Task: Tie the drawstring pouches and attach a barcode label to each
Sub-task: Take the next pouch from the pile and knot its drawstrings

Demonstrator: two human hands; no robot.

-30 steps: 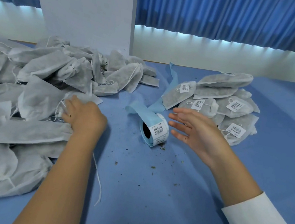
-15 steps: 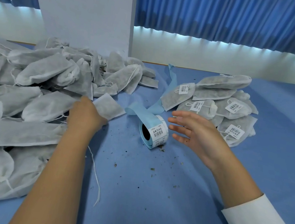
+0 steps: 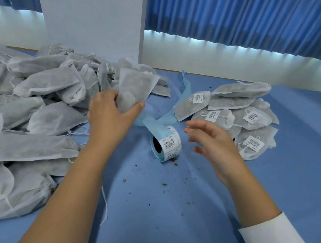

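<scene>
The lower end of the grey-white pouch (image 3: 134, 89) is hidden inside the left hand (image 3: 111, 114), which grasps it above the blue table (image 3: 161, 224); the right hand (image 3: 216, 143) hovers relaxed, fingers spread, holding nothing, just beside the label roll (image 3: 166, 142); the fabric looks thin and fibrous; the unlabelled pile (image 3: 33, 107) is cut off at left.

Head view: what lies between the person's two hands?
A roll of white barcode labels on pale blue backing, on its side, between the left hand gripping a grey fabric pouch and the right hand; head view shows it.
</scene>
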